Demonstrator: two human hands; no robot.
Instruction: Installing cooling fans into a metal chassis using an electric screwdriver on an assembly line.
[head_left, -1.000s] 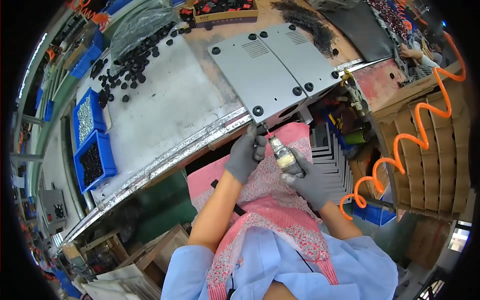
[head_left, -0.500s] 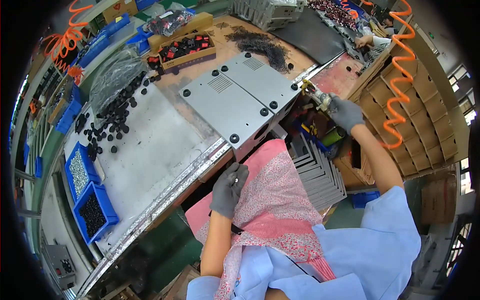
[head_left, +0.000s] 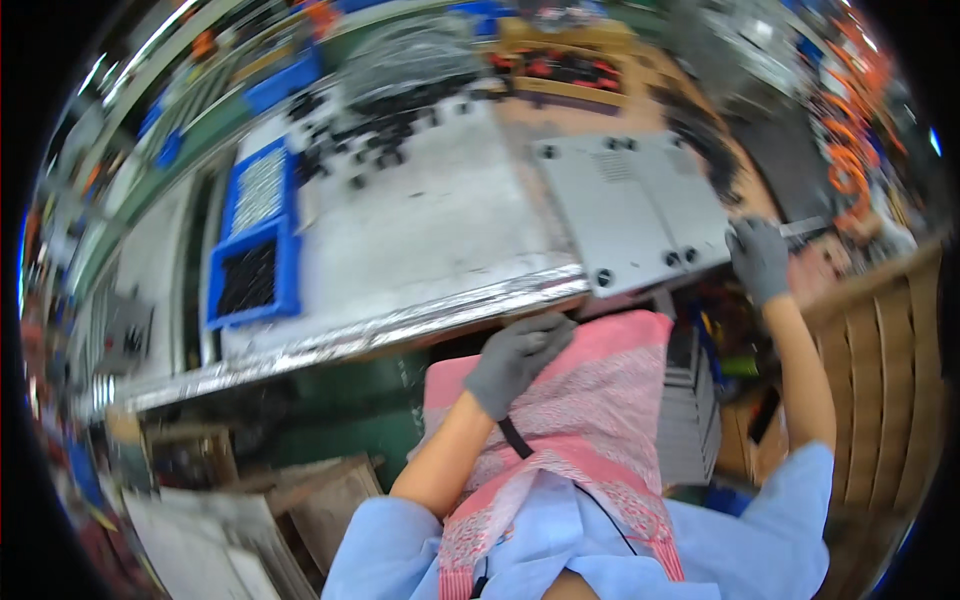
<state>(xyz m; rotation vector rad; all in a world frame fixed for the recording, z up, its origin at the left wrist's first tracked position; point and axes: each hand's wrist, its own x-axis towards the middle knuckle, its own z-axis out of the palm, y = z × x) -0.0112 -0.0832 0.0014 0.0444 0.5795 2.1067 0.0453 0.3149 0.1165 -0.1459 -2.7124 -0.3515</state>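
Two grey metal casings (head_left: 608, 225) lie on the tabletop (head_left: 420, 220). Before their near-left corner, the left hand (head_left: 520, 358) bends; by their right edge, the right hand (head_left: 760, 258) seems mid-reach, calling for careful placement. Whether either's fingers hold anything, I cannot tell.

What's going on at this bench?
A person in a pink apron is at a workbench. Their gloved right hand is by the right corner of two grey metal cases lying side by side, black feet up; blur hides whether it holds anything. The gloved left hand is before the apron, grip unclear.
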